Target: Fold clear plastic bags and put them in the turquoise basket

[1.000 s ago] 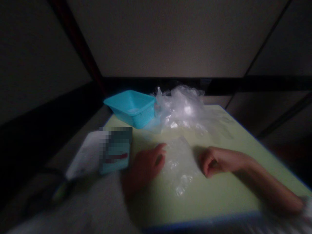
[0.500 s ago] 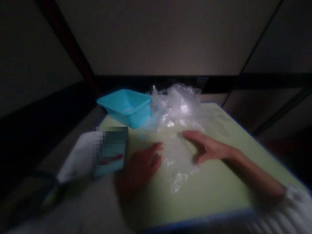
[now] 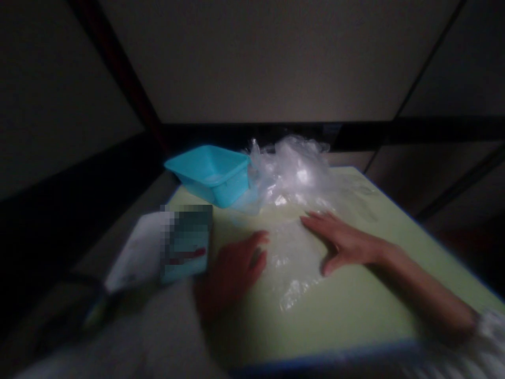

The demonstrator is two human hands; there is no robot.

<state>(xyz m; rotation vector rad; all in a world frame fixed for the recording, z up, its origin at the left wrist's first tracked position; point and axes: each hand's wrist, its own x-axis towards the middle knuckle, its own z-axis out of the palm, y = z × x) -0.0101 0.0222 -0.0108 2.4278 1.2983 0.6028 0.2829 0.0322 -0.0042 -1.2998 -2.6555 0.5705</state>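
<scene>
Table carries a heap of clear plastic, a blue basin and, nearer us, a flat clear bag. We have the right hand spread at its right edge; our left hand half curls at the left edge, pinching film or not, we cannot tell. We should anchor one edge and smooth outward lightly, avoiding creases.

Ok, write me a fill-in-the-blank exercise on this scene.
1. Of the left hand and the right hand, the ____ one is nearer the tub.
2. The near edge of the table is coloured ____.
3. In the picture, the flat plastic lies to the ____ of the left hand.
4. The plastic heap lies ____ away than the flat plastic.

Missing words: left; blue; right; farther.
</scene>
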